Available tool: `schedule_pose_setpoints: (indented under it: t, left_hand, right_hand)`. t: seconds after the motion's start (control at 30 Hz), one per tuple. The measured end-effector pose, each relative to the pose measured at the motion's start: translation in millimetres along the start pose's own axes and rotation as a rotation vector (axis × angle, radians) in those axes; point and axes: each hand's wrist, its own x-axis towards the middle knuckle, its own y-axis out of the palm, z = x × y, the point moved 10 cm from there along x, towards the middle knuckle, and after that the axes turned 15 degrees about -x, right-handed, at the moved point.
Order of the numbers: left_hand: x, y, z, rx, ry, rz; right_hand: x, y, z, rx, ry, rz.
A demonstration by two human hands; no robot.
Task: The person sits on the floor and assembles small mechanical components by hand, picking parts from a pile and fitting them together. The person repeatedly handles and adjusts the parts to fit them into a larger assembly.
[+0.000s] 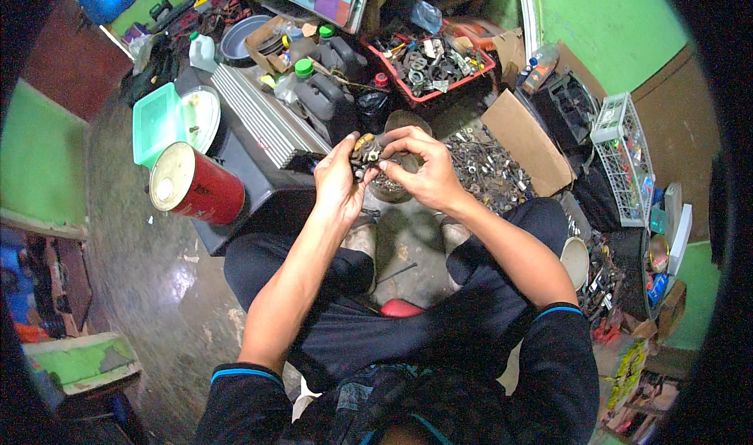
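Observation:
My left hand (336, 180) is closed round a small dark metal part (365, 151) with yellowish, brass-like bits on it. From the other side my right hand (426, 170) comes in, thumb and forefinger pinched at the part's edge; what lies between those fingertips is too small to make out. Just beneath both hands stands a round tin (408, 162) with small metal pieces in it, partly hidden by my fingers. To its right, a heap of nuts, bolts and other small hardware (490, 166) spreads over the floor.
A red crate (447, 92) of metal parts stands ahead. On the left are a red can (205, 186), a green plastic box (157, 123) and dark jugs with green caps (318, 92). Cardboard (527, 143) and a white basket (623, 162) sit right. A thin rod (398, 272) lies between my feet.

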Motion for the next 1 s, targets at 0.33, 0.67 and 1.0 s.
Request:
schedule_pose_setpoints:
  t: [0.33, 0.67, 1.0]
  left_hand:
    - [6.4, -3.0, -6.7, 0.054, 0.101, 0.013]
    - [-2.3, -1.7, -2.6, 0.071, 0.071, -0.03]
    - [-4.7, -4.1, 6.1, 0.057, 0.07, -0.058]
  right_hand:
    - [-0.7, -3.8, 7.6, -0.067, -0.034, -0.043]
    - [-2.6, -3.6, 19.4, -0.089, -0.099, -0.044]
    - [-14.0, 0.2, 41.2, -0.366, -0.339, -0.066]
